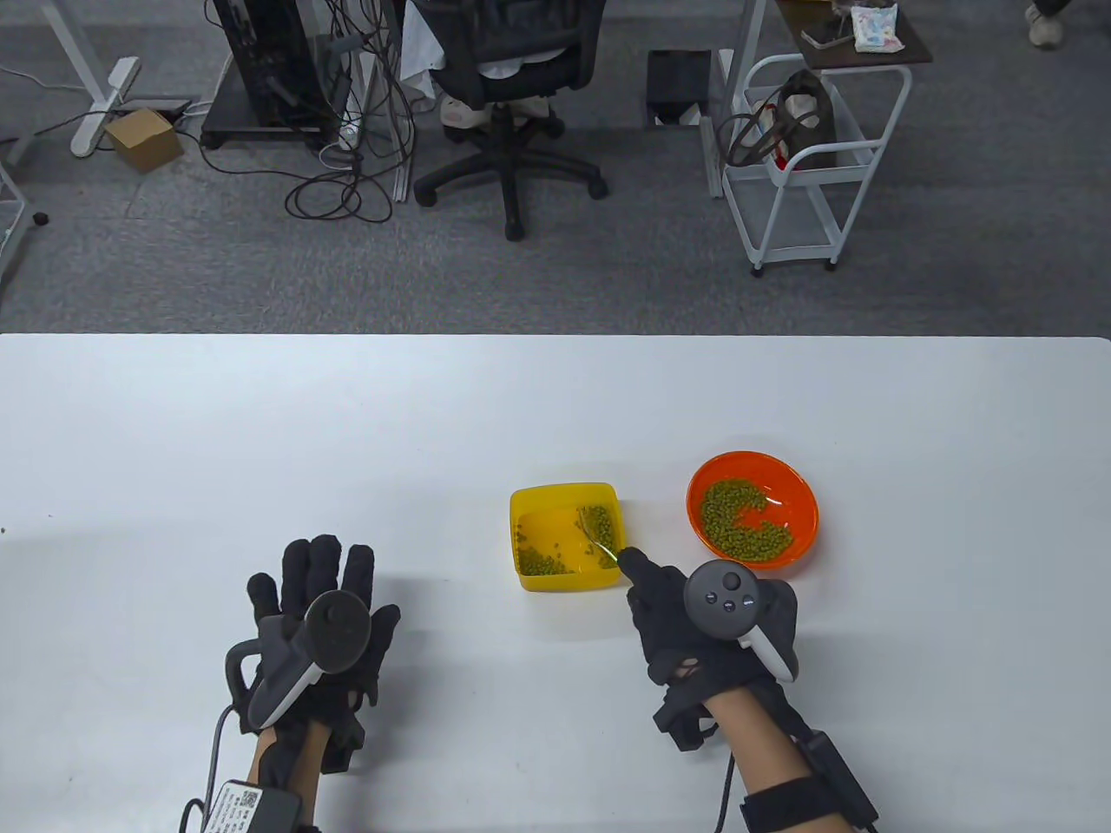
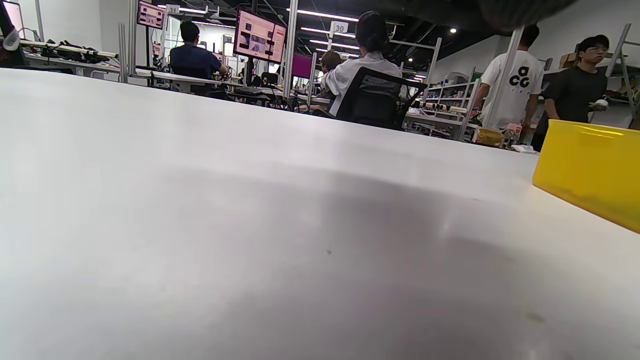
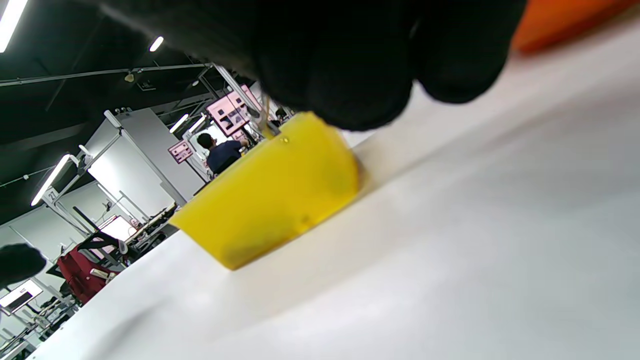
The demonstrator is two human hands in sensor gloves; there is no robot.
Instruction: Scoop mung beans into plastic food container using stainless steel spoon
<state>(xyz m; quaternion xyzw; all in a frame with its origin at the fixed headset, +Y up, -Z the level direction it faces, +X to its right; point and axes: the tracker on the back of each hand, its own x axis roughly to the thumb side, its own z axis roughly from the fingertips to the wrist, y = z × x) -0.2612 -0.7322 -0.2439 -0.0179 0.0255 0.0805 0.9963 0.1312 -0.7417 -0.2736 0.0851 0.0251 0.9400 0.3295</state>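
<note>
A yellow plastic container (image 1: 525, 531) stands mid-table with mung beans (image 1: 542, 562) on its floor; it also shows in the left wrist view (image 2: 590, 170) and right wrist view (image 3: 270, 195). My right hand (image 1: 647, 577) holds the stainless steel spoon (image 1: 599, 536) by its handle, the bowl inside the container with beans in it. An orange bowl (image 1: 803, 499) to the right holds a pile of mung beans (image 1: 738, 521). My left hand (image 1: 321, 590) rests flat on the table, fingers spread, holding nothing.
The white table (image 1: 260, 434) stretches to the far edge. Beyond it stand an office chair (image 1: 503, 87) and a white trolley (image 1: 807, 156) on grey carpet.
</note>
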